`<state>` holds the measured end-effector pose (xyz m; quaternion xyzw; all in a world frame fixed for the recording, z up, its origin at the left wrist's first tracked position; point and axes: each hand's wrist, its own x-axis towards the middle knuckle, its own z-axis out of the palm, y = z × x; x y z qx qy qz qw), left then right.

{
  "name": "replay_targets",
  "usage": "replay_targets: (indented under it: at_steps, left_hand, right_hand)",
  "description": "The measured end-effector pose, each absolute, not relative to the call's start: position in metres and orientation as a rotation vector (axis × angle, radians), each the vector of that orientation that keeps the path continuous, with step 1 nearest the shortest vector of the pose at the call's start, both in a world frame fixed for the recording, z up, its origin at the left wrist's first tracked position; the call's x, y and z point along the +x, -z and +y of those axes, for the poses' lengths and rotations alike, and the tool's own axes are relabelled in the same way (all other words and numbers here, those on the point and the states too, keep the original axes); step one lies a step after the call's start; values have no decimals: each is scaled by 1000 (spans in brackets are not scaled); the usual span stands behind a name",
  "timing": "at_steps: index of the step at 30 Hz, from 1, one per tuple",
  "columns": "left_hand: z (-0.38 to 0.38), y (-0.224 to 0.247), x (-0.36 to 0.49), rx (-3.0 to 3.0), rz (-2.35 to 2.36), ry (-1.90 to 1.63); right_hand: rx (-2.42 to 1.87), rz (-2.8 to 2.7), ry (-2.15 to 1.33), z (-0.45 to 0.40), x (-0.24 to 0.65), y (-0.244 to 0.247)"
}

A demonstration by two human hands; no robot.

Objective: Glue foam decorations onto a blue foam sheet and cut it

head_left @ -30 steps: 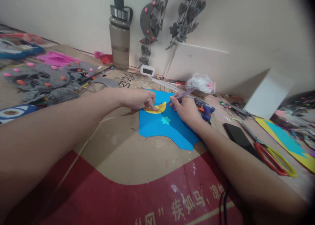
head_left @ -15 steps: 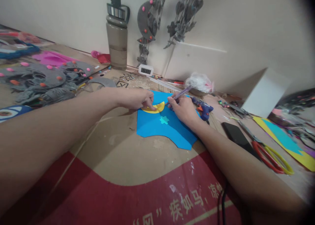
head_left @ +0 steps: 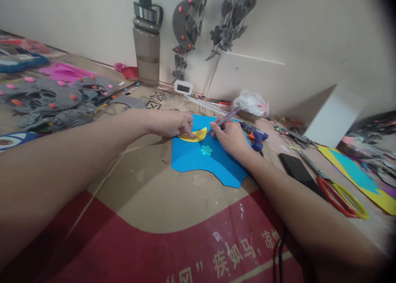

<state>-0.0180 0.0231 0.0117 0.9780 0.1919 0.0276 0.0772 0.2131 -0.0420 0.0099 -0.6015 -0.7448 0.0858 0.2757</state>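
A blue sheet (head_left: 216,167) with a curved cut-out along its near edge lies on the cardboard. On it is a yellow crescent (head_left: 200,135), its left part hidden under my left hand (head_left: 176,124). That hand has its fingers bent, with fingertips pressing the crescent down against the sheet. My right hand (head_left: 230,134) pinches a slim purple pen (head_left: 229,114), tip low beside the crescent's right end. Just below the crescent, a small light-green star-like flower shape (head_left: 206,150) rests on the blue sheet.
A blue glue gun (head_left: 257,137) lies right of my right hand. Further right are a black phone (head_left: 298,173) and scissors (head_left: 337,194) with red and yellow handles. Behind stand a water bottle (head_left: 147,52) and a white clock (head_left: 183,87). Grey felt pieces (head_left: 58,95) pile up left.
Hands, pen and crescent keep practically the same places. The whole view has shifted very slightly.
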Motion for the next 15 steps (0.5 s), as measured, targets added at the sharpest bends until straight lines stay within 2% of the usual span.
replay_targets:
  at_steps: [15]
  left_hand:
    - [26, -10, -19, 2924, 617, -17]
  right_hand:
    - [-1619, -2062, -199, -49, 207, -15]
